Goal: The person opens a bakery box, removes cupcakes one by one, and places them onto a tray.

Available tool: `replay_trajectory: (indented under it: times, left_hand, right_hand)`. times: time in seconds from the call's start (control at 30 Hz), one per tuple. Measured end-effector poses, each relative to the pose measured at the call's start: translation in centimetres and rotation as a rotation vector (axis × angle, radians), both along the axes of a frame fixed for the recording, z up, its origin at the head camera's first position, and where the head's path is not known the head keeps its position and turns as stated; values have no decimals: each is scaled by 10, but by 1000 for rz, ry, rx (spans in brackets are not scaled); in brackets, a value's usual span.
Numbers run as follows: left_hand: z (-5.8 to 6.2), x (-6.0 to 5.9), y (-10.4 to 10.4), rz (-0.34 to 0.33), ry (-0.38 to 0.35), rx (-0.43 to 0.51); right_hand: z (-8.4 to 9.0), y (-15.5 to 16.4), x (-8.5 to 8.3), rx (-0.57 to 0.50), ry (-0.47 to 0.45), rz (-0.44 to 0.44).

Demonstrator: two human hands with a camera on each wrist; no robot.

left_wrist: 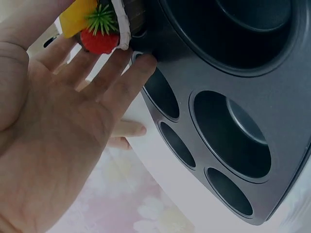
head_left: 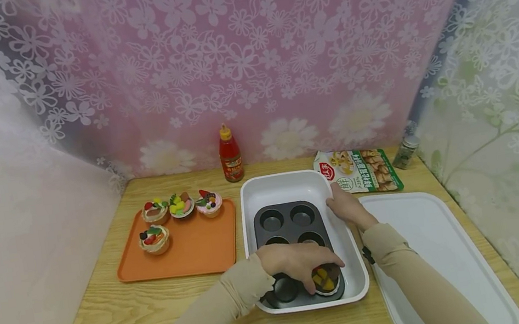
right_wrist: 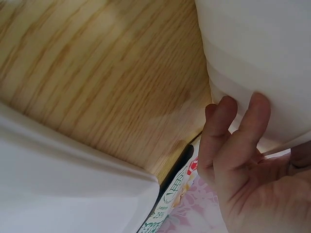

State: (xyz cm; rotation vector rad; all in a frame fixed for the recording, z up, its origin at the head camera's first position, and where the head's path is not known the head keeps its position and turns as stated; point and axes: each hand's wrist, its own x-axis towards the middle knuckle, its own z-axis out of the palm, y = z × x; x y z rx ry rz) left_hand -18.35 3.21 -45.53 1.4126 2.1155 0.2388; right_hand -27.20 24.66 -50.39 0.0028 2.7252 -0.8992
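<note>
My left hand (head_left: 293,259) holds a toy fruit tart (head_left: 327,280) with yellow fruit chunks, at the near right cup of a dark muffin tin (head_left: 287,219). In the left wrist view the tart (left_wrist: 99,26) also shows a red berry and a green sprig, between thumb and fingers. The tin lies inside a deep white tray (head_left: 288,185); several of its cups are bare, and the left hand partly hides the middle row. My right hand (head_left: 348,207) grips the tray's right side, fingertips (right_wrist: 260,104) against the outer wall in the right wrist view.
On the left, an orange tray (head_left: 193,257) carries several tarts (head_left: 155,240) in its far left part. A red sauce bottle (head_left: 231,157), a food packet (head_left: 360,170) and a small shaker jar (head_left: 406,152) line the back. A shallow white tray (head_left: 429,237) lies under the right forearm.
</note>
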Motion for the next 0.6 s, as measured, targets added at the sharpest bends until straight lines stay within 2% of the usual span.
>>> replay_trajectory:
  times: [0.17, 0.27, 0.43, 0.6]
  left_hand:
    - [-2, 4, 3, -9, 88, -6]
    - [-2, 8, 4, 9, 119, -4]
    - [-1, 12, 6, 46, 147, -10]
    - [-1, 14, 7, 46, 163, -18]
  right_hand:
    - [2, 0, 1, -2, 14, 1]
    - [1, 0, 0, -5, 6, -3]
    - [-1, 0, -1, -2, -1, -6]
    - [1, -1, 0, -2, -11, -6]
